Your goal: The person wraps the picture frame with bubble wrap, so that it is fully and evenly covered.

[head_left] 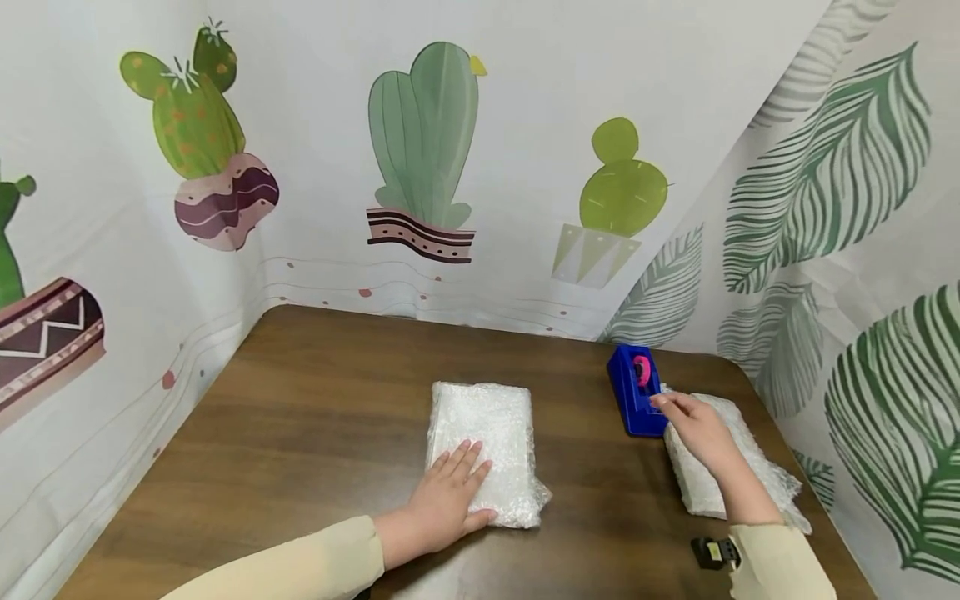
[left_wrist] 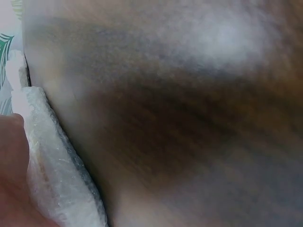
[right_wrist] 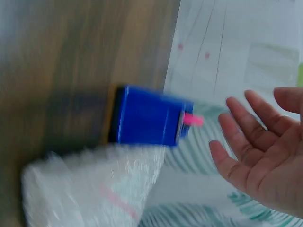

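Note:
A rectangular package in bubble wrap (head_left: 483,425) lies flat near the middle of the table. My left hand (head_left: 446,500) rests on its lower left part with the fingers spread. The left wrist view catches only part of that hand, beside the bubble-wrapped package (left_wrist: 59,175). A blue tape dispenser (head_left: 626,400) with a pink core stands to the right. Above its near end hovers my right hand (head_left: 697,429), fingers loosely bent. In the right wrist view the right hand (right_wrist: 265,156) holds nothing and stays apart from the dispenser (right_wrist: 149,116).
Another bubble-wrapped package (head_left: 697,487) lies at the table's right side, beside the dispenser and partly under my right arm. A small black device (head_left: 708,552) sits by my right cuff. Patterned cloth (head_left: 517,167) with cacti and leaves hangs behind the wooden table (head_left: 322,400).

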`<state>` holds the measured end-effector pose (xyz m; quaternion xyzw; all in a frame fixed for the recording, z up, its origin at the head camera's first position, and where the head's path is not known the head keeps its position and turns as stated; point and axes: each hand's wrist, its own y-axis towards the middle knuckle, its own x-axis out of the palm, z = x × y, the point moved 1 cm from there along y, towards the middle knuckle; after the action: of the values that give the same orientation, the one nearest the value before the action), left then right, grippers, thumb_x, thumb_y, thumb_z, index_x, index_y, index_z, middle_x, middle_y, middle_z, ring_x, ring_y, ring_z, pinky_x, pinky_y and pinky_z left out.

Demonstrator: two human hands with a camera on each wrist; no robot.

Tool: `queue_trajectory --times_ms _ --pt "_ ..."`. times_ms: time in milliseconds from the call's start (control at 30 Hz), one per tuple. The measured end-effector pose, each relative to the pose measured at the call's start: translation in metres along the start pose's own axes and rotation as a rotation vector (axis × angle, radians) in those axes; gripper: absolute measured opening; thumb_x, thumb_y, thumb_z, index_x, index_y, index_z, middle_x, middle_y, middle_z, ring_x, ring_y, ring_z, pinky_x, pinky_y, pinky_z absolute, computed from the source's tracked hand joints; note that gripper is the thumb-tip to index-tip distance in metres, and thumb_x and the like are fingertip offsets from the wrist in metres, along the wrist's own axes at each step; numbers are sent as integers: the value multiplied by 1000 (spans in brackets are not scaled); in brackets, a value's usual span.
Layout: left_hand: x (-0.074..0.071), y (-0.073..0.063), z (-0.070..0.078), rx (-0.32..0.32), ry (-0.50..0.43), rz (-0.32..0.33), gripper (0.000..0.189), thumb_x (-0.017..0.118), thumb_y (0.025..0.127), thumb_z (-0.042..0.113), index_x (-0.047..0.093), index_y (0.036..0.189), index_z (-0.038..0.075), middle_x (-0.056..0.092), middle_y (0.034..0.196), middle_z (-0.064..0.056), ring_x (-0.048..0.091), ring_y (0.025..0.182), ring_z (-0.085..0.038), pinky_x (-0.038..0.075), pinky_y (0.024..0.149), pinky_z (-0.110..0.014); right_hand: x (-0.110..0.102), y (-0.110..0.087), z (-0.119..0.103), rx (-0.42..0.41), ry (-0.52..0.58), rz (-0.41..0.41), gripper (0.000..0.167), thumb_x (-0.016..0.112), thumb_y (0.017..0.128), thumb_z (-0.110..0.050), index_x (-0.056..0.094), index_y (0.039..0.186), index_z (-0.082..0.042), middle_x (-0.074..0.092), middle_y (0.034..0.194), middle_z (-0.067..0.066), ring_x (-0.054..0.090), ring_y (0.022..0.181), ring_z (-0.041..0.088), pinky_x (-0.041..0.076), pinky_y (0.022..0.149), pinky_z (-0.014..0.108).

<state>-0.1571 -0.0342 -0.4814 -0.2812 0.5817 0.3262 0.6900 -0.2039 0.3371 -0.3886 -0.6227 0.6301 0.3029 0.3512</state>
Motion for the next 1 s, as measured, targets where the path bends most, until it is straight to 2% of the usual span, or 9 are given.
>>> queue_trajectory --times_ms 67,133,400,567,700,833,933,1000 --pt "1 -2 0 -3 -9 -20 69 48 103 57 49 152 9 38 165 -18 38 153 -33 39 122 -50 -5 8 7 44 -46 -47 55 39 111 -34 54 138 12 54 142 38 52 131 56 48 104 63" --pt "1 -4 1 -2 -18 -33 70 46 103 58 48 153 9 37 165 -18 37 154 -33 39 122 -51 -9 15 12 81 -63 -88 60 37 112 -36 48 142 14 48 146 40 46 134 59 45 106 67" --pt "2 -4 3 -3 -19 -40 70 45 104 58 46 154 9 36 166 -17 36 154 -33 38 123 -50 -8 39 32 142 19 -190 59 32 112 -29 44 141 21 50 143 41 43 136 60 45 107 66" --pt "3 -3 2 -2 -22 -38 70 46 103 58 47 154 9 36 166 -17 37 154 -33 37 123 -50 -5 53 41 211 120 -256 58 29 111 -26 42 142 22 51 142 40 41 138 59 44 108 68" --pt "3 -4 1 -4 -25 -40 70 46 103 58 46 154 9 35 166 -17 36 154 -33 37 124 -50 -2 60 45 260 193 -284 56 32 109 -26 49 137 20 50 142 40 38 139 61 42 107 70" --pt "2 -4 0 -6 -18 -34 70 46 103 58 47 154 9 35 166 -17 36 154 -33 37 123 -50 1 65 46 282 217 -306 54 36 109 -29 61 128 16 45 145 40 35 140 61 41 107 71" --pt "2 -4 0 -3 -6 -25 70 46 103 58 47 153 9 36 166 -18 37 154 -33 38 123 -50 1 68 44 295 209 -312 53 42 108 -30 61 128 16 44 147 39 33 142 60 40 107 71" --pt "2 -3 0 -1 2 -19 69 46 103 57 47 153 9 36 165 -18 38 153 -33 38 123 -50 0 69 43 304 202 -310 54 47 107 -28 55 133 19 41 150 39 32 143 59 40 109 70"
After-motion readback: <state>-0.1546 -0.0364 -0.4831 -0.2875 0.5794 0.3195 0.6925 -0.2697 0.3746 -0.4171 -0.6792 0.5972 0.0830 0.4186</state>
